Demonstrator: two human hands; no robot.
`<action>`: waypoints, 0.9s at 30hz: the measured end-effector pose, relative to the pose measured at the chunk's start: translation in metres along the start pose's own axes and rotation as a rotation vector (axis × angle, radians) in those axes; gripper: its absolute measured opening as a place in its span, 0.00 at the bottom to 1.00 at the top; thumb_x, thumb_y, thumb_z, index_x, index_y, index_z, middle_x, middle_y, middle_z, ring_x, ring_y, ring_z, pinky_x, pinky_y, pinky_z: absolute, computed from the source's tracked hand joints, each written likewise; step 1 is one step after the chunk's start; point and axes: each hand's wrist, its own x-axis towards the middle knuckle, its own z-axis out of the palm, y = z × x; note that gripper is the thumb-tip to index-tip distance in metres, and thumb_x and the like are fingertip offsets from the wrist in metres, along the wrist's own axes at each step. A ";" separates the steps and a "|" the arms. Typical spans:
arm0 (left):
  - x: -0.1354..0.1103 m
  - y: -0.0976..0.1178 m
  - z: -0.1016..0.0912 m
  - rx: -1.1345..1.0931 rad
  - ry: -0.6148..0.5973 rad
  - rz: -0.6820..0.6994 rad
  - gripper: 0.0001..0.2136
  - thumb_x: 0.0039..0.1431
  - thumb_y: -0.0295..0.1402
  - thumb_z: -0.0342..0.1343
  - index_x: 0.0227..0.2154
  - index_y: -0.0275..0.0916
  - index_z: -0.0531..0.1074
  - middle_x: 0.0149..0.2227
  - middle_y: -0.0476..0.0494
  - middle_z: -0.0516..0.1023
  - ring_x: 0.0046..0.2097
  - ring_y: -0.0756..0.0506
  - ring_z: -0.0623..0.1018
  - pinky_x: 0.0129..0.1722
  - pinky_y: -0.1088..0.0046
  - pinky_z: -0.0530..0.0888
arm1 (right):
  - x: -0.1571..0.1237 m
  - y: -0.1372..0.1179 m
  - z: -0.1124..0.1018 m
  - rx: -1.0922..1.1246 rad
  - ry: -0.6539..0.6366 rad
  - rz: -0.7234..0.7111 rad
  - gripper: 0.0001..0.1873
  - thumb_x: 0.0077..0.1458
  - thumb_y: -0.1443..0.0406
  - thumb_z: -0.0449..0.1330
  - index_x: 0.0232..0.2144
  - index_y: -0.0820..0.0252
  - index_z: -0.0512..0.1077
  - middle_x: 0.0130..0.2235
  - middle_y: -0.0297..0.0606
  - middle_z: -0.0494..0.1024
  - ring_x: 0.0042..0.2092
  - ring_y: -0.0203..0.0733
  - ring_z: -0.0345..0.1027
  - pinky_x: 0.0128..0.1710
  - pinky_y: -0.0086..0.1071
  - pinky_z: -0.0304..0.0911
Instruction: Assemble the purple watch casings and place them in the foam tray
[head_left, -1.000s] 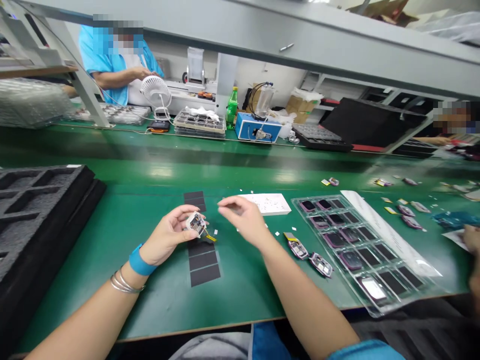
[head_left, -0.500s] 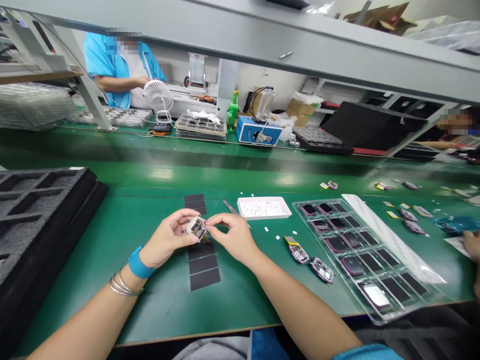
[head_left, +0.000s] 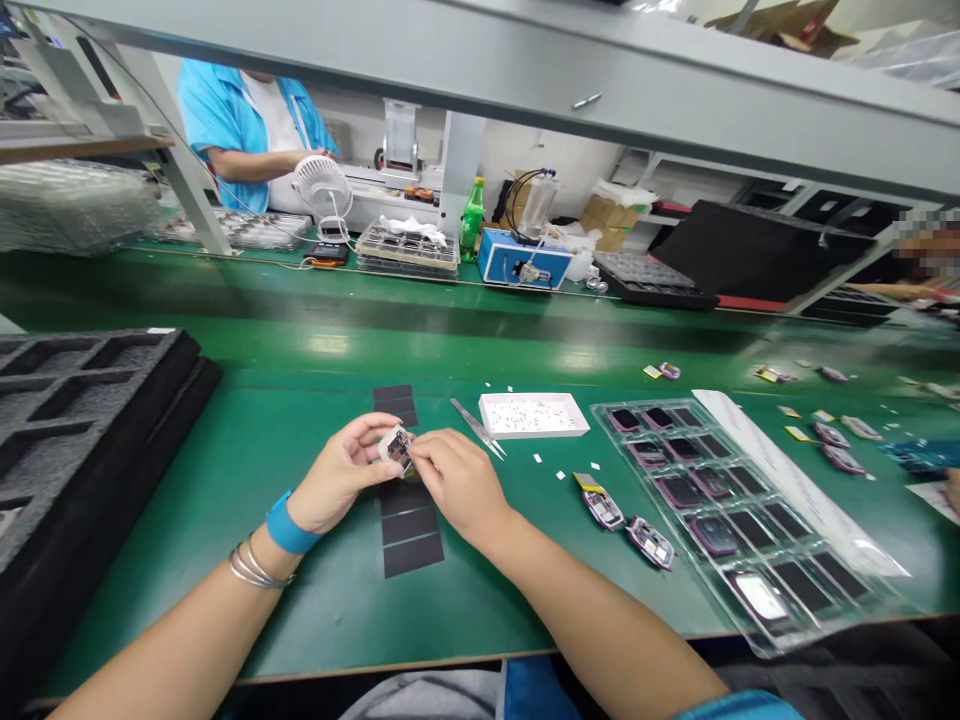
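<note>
My left hand (head_left: 346, 470) grips a small electronic device (head_left: 395, 452) with a pale casing and its circuitry exposed, holding it tilted above the green bench. My right hand (head_left: 461, 480) is closed at the device's right edge, thumb and fingertips pinched against it. Whatever tiny part those fingertips may hold is hidden. Under the hands lies a strip of black rectangular pads (head_left: 411, 528). A pair of tweezers (head_left: 478, 428) rests just beyond my right hand, beside a shallow white tray (head_left: 534, 433) of small bits.
Two opened devices (head_left: 600, 503) lie right of my right hand. Farther right is a clear blister tray (head_left: 739, 625) with dark screens. Black foam trays (head_left: 169, 400) are stacked at left. Across the bench stand a white fan (head_left: 322, 187), a green bottle (head_left: 472, 222) and a co-worker (head_left: 255, 130).
My right hand has rolled, its fingers now more curled over the device's edge, and more of the tweezers shows. The whole view has shifted slightly.
</note>
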 end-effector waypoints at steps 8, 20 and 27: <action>0.002 0.008 -0.003 -0.092 -0.009 0.023 0.22 0.40 0.25 0.68 0.40 0.40 0.68 0.38 0.45 0.78 0.39 0.47 0.77 0.38 0.75 0.75 | 0.008 0.012 0.000 1.012 -0.338 0.720 0.25 0.34 0.62 0.72 0.37 0.59 0.68 0.38 0.36 0.75 0.39 0.38 0.72 0.43 0.36 0.68; 0.002 0.013 -0.006 -0.020 -0.032 -0.126 0.19 0.42 0.28 0.66 0.40 0.40 0.70 0.36 0.45 0.76 0.35 0.46 0.76 0.32 0.71 0.78 | 0.015 0.009 -0.028 0.850 -0.185 0.587 0.17 0.45 0.63 0.65 0.40 0.59 0.72 0.31 0.33 0.74 0.30 0.33 0.70 0.32 0.29 0.68; 0.002 0.010 -0.004 -0.033 -0.079 -0.372 0.17 0.45 0.28 0.65 0.40 0.40 0.72 0.33 0.45 0.76 0.32 0.48 0.77 0.31 0.73 0.77 | 0.009 0.003 -0.019 0.461 -0.070 0.315 0.11 0.53 0.67 0.59 0.40 0.57 0.73 0.36 0.35 0.77 0.36 0.36 0.71 0.39 0.32 0.68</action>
